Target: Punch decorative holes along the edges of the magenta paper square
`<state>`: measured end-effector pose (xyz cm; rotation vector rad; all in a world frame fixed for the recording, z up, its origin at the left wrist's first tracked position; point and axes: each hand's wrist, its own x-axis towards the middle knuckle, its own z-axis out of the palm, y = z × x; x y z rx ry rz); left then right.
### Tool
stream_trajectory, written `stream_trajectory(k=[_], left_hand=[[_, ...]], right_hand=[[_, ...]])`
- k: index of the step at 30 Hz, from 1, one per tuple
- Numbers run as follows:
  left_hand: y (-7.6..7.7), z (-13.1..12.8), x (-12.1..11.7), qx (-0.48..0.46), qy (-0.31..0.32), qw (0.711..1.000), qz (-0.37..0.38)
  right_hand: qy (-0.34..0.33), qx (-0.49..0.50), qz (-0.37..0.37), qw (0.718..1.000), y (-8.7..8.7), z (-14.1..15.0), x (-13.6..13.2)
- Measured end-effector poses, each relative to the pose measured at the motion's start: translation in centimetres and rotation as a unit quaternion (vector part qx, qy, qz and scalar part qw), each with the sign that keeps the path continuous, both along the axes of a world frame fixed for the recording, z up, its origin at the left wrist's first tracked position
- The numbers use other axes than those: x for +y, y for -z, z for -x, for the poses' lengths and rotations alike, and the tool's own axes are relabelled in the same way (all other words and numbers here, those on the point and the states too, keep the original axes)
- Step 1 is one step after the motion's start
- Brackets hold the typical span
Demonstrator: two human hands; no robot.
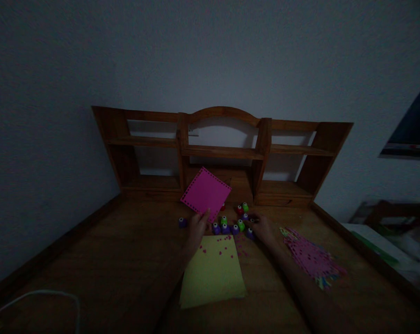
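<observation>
My left hand point(198, 228) pinches the lower corner of a bright pink sheet of paper point(206, 192), raised on a slant above the desk. Small punched holes run along several of its edges. My right hand point(261, 227) has its fingers curled round a small craft punch point(252, 221), partly hidden by them. Around it stand more punches in purple, green and red, such as a green punch point(241, 225) and a purple punch point(225, 228). Below lies yellow paper point(213, 273) with tiny pink cut-outs point(221, 253) scattered on it and on the wood beside it.
A wooden shelf unit point(224, 151) stands at the back of the wooden desk point(126, 260). At right lies a pile of punched pink and coloured paper strips point(312, 255). One purple punch point(182, 223) sits apart at left. A white cable point(53, 292) curves at lower left.
</observation>
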<state>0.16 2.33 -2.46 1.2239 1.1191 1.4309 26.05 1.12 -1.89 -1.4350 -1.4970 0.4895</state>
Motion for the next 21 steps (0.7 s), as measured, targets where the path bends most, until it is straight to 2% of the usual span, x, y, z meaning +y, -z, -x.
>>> stream_trajectory(k=[9, 21], left_hand=[[-0.3, 0.0, -0.2, 0.02, -0.006, 1.0, -0.006], [-1.1, 0.0, -0.6, 0.019, -0.002, 1.0, 0.002]], right_hand=[[0.01, -0.013, 0.001, 1.0, 1.1, -0.4, 0.9], [-0.002, -0.019, -0.009, 1.0, 1.5, -0.5, 1.1]])
